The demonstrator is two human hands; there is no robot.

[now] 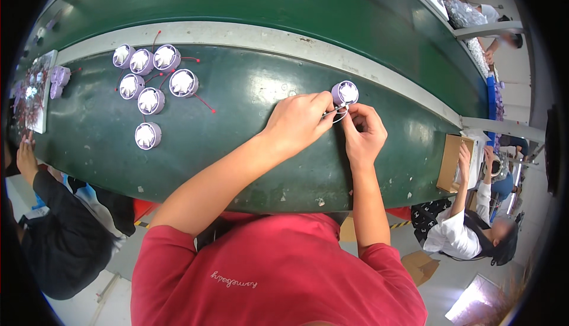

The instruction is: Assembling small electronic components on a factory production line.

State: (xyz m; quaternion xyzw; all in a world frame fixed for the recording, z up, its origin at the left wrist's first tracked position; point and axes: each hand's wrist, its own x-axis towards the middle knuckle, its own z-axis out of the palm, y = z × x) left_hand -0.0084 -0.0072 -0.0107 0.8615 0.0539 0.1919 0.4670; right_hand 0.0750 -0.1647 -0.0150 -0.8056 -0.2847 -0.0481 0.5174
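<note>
A round lilac fan unit with a white bladed wheel (345, 92) stands on the green table just beyond my fingertips. My left hand (301, 121) is closed in a pinch on a slim grey tool (330, 112), whose tip points at the unit's near edge; its exact kind is unclear. From the right, my right hand (364, 131) pinches a thin white wire (339, 120) that loops between both hands beside the unit. The fingers partly hide the wire's ends.
Several similar fan units (151, 101), some with red-tipped wires, sit at the left on the table (237, 172). A raised pale rail (284, 37) borders the far side. Co-workers sit left and right; an open cardboard box (449, 163) stands by the right one.
</note>
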